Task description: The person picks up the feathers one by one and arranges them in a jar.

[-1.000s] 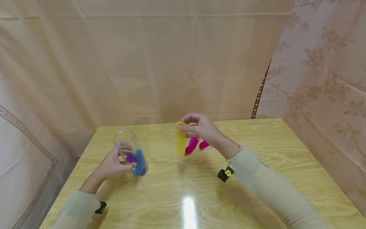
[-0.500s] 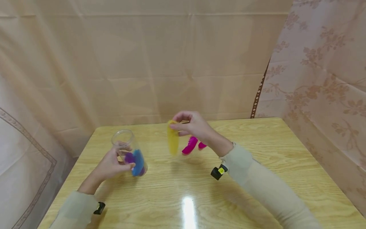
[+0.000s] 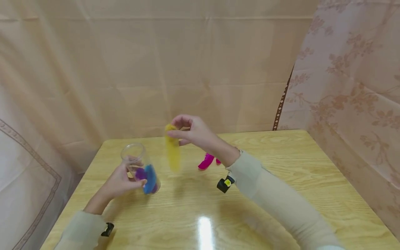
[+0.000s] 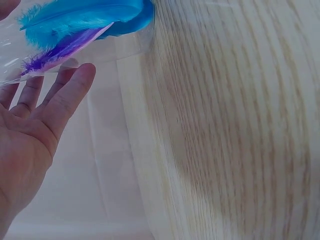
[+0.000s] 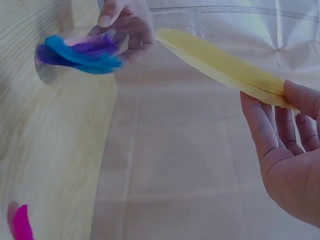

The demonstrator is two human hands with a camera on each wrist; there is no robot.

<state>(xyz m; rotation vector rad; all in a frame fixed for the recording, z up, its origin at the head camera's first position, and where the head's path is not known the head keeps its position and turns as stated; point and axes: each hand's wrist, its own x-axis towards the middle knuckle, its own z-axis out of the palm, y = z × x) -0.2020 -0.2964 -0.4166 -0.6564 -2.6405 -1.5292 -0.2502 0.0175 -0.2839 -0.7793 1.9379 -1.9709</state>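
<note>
At the left of the table, my left hand (image 3: 122, 182) grips a clear, tall cup (image 3: 133, 151) that leans slightly. Inside it lie blue feathers (image 4: 85, 17) and purple feathers (image 4: 70, 47), seen through the wall. My right hand (image 3: 195, 132) pinches one end of a yellow feather (image 3: 173, 149) between thumb and fingers, and the feather hangs down above the table, right of the cup. In the right wrist view the yellow feather (image 5: 220, 62) stretches out from the fingertips, its far tip overlapping the cup's open end.
Pink feathers (image 3: 206, 162) lie on the wooden table (image 3: 265, 208) behind the right forearm, which partly hides them. A beige cloth (image 3: 150, 69) hangs along the table's far edge, with patterned curtains (image 3: 353, 86) at the right. Each sleeve has a small black device strapped beneath it.
My right hand has carried the yellow feather leftward and a little up, toward the cup. The left hand and the cup have stayed nearly in place.
</note>
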